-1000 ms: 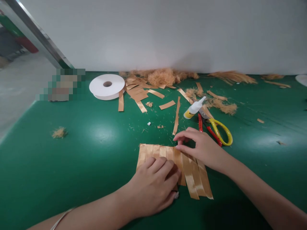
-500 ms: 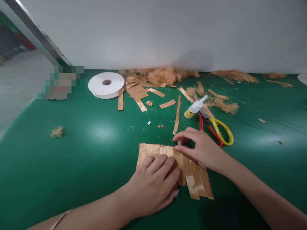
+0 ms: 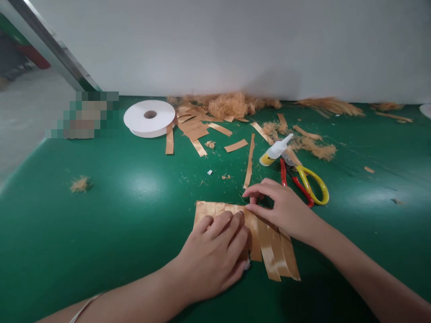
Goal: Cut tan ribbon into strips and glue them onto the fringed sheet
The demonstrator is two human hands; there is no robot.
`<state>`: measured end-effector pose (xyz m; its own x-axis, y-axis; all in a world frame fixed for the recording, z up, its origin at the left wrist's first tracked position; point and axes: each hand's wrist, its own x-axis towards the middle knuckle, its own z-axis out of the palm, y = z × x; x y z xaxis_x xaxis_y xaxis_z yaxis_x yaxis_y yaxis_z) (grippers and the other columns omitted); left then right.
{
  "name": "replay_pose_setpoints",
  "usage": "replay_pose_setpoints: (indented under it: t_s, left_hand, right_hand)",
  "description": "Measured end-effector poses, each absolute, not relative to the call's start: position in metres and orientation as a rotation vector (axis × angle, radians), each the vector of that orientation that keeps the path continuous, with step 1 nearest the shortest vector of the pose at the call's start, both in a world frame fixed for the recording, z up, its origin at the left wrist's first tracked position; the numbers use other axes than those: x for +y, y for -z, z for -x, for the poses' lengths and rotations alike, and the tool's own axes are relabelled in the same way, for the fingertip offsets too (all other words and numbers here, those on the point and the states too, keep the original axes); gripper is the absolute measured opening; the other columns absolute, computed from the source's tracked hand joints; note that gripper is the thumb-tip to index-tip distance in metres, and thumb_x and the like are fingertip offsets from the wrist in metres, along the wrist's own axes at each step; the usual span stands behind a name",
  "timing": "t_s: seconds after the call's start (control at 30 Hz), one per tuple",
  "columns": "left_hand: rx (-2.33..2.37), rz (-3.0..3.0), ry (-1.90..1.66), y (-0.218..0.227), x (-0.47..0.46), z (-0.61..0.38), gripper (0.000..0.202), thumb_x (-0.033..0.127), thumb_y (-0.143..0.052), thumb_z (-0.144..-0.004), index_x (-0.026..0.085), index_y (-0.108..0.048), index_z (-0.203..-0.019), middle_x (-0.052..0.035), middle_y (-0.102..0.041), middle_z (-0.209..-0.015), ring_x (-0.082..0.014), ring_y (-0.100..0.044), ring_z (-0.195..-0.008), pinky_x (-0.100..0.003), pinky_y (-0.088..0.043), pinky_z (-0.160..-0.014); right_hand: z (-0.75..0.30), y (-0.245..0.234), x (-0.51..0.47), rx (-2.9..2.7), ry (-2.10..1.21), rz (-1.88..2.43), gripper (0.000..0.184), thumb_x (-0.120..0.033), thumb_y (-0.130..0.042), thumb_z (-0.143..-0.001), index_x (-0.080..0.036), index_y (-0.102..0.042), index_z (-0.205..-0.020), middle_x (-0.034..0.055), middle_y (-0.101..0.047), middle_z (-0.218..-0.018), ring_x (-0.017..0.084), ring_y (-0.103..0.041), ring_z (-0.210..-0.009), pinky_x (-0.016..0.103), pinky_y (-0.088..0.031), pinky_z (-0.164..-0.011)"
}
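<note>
A row of shiny tan ribbon strips [image 3: 269,244] lies side by side on the green table [image 3: 117,215] in front of me. My left hand [image 3: 213,258] lies flat on the left part of the row, fingers stretched out and pressing on the strips. My right hand [image 3: 281,206] rests at the row's top edge, its fingertips pinching or pressing one strip's upper end.
A white tape roll [image 3: 150,117] sits at the back left. Loose tan strips [image 3: 198,130] and frayed fibre heaps [image 3: 232,105] lie along the white wall. A small glue bottle [image 3: 274,150] and red-and-yellow scissors [image 3: 303,181] lie just beyond my right hand.
My left hand has slid a little farther up over the strips. My right hand has stayed where it was.
</note>
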<state>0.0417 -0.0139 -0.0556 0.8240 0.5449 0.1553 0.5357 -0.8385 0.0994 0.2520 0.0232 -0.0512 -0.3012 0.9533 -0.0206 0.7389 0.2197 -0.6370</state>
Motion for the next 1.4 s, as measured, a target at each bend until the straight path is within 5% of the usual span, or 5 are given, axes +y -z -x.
replay_pose_setpoints:
  t_s: [1.4]
  left_hand:
    - [0.843,-2.938,-0.227,0.0553,-0.013,-0.0416,0.042,0.044,-0.033,-0.09,0.019,-0.051,-0.118,-0.0104,-0.047,-0.13,-0.0271,-0.043,-0.109,-0.037,-0.038,-0.076]
  right_hand:
    - [-0.2501,0.0474,0.018,-2.105,-0.526,1.512,0.013,-0.021,-0.057,-0.081,-0.024,-0.06,-0.093,0.002,-0.058,-0.083,0.017,-0.057,-0.083,0.03,-0.048,-0.073]
